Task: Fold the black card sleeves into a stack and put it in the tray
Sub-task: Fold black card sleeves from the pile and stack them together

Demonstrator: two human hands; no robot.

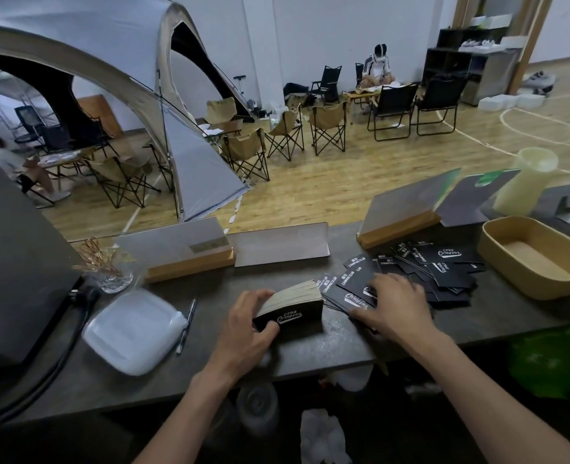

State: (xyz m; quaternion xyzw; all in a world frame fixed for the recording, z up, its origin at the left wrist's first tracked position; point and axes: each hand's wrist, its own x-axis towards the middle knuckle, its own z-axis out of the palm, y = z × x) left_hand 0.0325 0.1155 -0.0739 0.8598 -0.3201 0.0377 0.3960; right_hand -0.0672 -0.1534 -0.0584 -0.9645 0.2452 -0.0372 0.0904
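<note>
The left hand [248, 324] grips a thick stack of folded black card sleeves [292, 304], thumb curled over the near corner and fingers wrapped behind its far edge, so the stack stands on its long side on the dark counter [310, 349] with the pale cut edges turned upward. Just to the right of it, the right hand [395, 304] lies palm down with fingers spread and fairly straight, pressing on the near end of a loose pile of black sleeves [434, 266] that fans away from the fingertips toward the far right; white lettering shows on many of them. Beyond that pile, further right of the right hand, sits a tan tray [497, 259] with nothing visible on its floor. Behind the pile stands a sign in a wooden base [400, 226], and past it a pale cylinder-shaped container [524, 179] near the counter's far edge. Straight beyond the left hand stand a folded white card [281, 244] and another wooden-based sign [183, 252]. Left of the left hand lie a pen [186, 324] and, just beside it, a clear plastic lidded box [133, 331]; further out is a glass holding dried stems [109, 269], with a thick black cable [72, 339] running along the counter's left side.
</note>
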